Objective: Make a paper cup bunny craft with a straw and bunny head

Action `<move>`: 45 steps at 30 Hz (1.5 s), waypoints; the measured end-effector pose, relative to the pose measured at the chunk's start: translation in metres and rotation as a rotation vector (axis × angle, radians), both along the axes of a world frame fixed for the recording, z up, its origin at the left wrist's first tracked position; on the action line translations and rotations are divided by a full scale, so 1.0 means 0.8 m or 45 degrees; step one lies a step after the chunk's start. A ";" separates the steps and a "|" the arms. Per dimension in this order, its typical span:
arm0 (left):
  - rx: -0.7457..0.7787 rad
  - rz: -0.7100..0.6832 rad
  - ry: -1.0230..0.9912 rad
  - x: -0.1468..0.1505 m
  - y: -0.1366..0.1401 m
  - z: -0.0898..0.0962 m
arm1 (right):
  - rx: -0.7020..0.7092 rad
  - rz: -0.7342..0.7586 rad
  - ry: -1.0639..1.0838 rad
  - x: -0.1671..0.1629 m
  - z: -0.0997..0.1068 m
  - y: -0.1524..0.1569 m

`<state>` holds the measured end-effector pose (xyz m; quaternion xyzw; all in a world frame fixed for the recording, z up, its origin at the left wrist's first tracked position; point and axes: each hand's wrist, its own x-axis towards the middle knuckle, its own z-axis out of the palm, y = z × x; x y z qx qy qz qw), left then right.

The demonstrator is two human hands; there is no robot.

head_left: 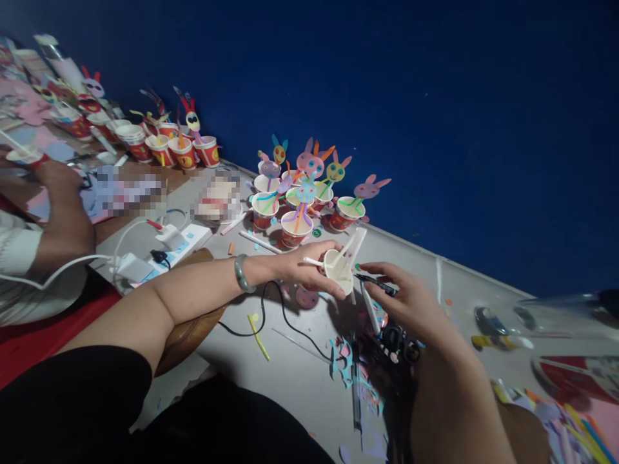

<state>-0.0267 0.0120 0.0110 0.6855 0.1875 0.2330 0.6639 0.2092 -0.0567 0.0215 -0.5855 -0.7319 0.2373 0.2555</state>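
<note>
The paper cup is off the bench, to the right of the power strip. Its mouth faces up towards the camera, and much of its body is hidden, so its exact lean cannot be told. Of the white sticks inside, the longer ones slant up and away towards the blue wall; a shorter one pokes out the side nearer the power strip.

The left hand curves around the cup, thumb at the near side, fingers at the far side. The right hand, farther from the power strip, pinches a slim black tool between thumb and fingers, its tip just beside the cup's rim.

The bench ends at the wall, its back edge running down to the right. Beyond the power strip on that side, decorated cups crowd close to the left hand. Nearer the camera, a black cable, a yellow straw and paper scraps lie scattered. A co-worker's arm is left of the power strip.
</note>
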 end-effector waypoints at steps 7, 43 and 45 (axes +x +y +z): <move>-0.078 -0.252 0.092 0.003 -0.005 -0.009 | -0.297 0.084 0.627 -0.015 0.005 -0.007; 0.237 -0.365 -0.003 0.009 0.009 -0.021 | 0.198 0.229 0.159 -0.041 0.020 -0.027; 0.282 -0.389 0.028 0.009 0.010 -0.026 | 0.246 0.261 0.094 -0.044 0.020 -0.027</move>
